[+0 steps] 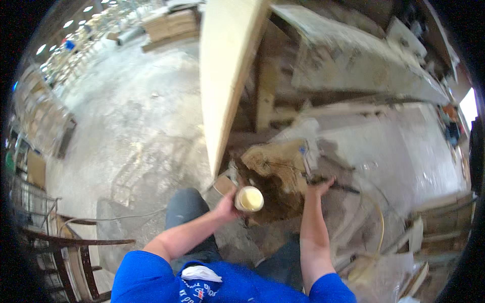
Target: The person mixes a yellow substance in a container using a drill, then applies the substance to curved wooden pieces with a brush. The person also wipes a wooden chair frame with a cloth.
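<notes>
So I'm standing here watching someone working around a brown wood slab [288,156], and everything is kinda sitting relative to that slab. The left hand [228,204] is hanging at the slab's near left edge, fingers wrapping the side of a pale cup [249,199] with creamy yellow stuff in it. The cup is sitting right of those fingers, so it's poking out toward the slab, overlapping its near left edge from where I'm looking. Its long axis is running roughly upright, mouth facing up, though I can't tell how high it's hanging over the wood or if it's touching. The right hand [322,188] is hovering around the slab's right edge, by a dark bar [347,188] that's lying mostly sideways, pointing away from the slab. It's too blurry there, so I honestly can't tell if those fingers are gripping the bar or just touching it. Left hand's clearly the nearer one to the cup, with part of the slab showing between the two hands. A yellow hose [382,227] is curving well off to the slab's right.
</notes>
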Motion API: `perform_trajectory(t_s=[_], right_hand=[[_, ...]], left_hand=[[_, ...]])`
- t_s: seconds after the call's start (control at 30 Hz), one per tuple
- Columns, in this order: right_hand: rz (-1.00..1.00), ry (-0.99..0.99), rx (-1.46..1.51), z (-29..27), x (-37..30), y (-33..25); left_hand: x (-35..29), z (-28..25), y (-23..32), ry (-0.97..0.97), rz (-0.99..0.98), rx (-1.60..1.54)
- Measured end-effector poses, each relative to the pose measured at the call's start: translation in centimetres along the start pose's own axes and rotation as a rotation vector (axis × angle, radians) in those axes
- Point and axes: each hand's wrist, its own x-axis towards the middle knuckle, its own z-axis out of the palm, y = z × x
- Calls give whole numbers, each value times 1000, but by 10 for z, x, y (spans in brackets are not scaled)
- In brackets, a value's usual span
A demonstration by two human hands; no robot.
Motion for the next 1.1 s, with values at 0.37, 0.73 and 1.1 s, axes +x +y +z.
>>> perform_trajectory(t_s=[0.37, 0.73, 1.1], right_hand=[[8, 251, -224, -26, 13, 25], [150, 181, -894, -59, 1, -1], [484, -16, -1394, -50, -228, -70]], left_hand=[[-2, -17, 0, -41, -22, 48], [-1, 7, 4, -355, -75, 58], [-180, 61, 28, -49, -397, 375]])
